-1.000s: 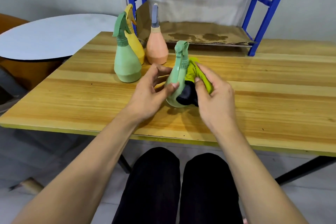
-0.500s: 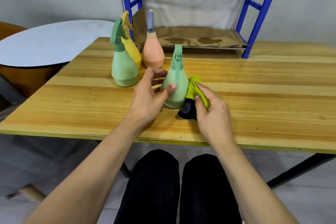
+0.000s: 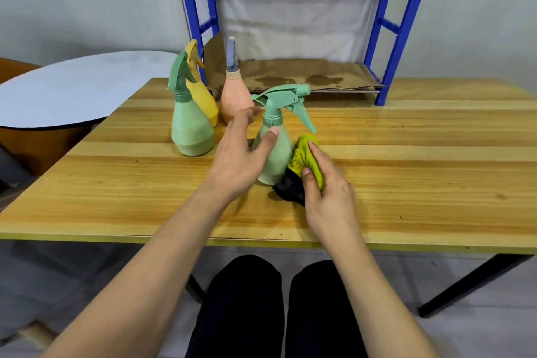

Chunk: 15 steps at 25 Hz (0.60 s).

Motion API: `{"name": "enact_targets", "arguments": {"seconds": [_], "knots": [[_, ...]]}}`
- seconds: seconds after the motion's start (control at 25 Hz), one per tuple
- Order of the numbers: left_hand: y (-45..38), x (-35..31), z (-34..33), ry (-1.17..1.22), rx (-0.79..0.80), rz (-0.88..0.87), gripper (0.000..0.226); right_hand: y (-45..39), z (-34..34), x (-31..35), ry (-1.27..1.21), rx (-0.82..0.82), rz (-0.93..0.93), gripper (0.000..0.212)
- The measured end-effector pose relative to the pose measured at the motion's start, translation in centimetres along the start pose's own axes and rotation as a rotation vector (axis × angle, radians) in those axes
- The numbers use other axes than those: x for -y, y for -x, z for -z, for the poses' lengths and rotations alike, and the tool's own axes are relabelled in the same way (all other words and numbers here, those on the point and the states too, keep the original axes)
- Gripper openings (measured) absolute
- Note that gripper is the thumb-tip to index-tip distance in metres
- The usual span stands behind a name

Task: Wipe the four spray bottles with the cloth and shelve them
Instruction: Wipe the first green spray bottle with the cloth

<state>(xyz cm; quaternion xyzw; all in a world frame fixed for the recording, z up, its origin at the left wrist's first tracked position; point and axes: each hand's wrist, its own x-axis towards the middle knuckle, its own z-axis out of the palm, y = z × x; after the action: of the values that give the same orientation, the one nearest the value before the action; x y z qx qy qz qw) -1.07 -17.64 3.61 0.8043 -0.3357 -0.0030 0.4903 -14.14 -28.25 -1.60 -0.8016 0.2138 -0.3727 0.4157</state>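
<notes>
Wooden table [image 3: 406, 171] carries it all: near its middle a green spray bottle [image 3: 276, 154] stands upright, nozzle pointing right. Left hand [image 3: 238, 160] has its grip round the bottle's body, thumb on the front. Right hand [image 3: 328, 192] pinches a yellow-and-black cloth [image 3: 302, 166] against the bottle's lower right side. Further back on the left stand a second green bottle [image 3: 190, 128], a yellow bottle [image 3: 203, 99] and a peach bottle [image 3: 234, 96]. Behind them is a blue shelf [image 3: 401, 26] lined with cardboard [image 3: 305, 77].
</notes>
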Motion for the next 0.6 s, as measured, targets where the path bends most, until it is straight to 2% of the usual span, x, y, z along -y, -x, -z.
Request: {"name": "enact_targets", "arguments": {"seconds": [0.08,0.36,0.44,0.6], "knots": [[-0.1,0.2,1.4,-0.002,0.132,-0.085,0.044,-0.4,0.0,0.3,-0.050,-0.025,-0.017,0.044],[0.3,1.3,0.7,-0.099,0.037,-0.195,0.043,-2.4,-1.8,3.8,-0.271,-0.091,0.038,0.038],[0.2,1.4,0.7,-0.097,0.016,-0.182,0.047,-2.2,-1.9,3.1,-0.176,-0.093,0.051,0.039],[0.3,1.1,0.5,-0.108,0.013,-0.134,0.055,-1.9,0.1,2.1,0.103,-0.012,-0.074,0.040]]}}
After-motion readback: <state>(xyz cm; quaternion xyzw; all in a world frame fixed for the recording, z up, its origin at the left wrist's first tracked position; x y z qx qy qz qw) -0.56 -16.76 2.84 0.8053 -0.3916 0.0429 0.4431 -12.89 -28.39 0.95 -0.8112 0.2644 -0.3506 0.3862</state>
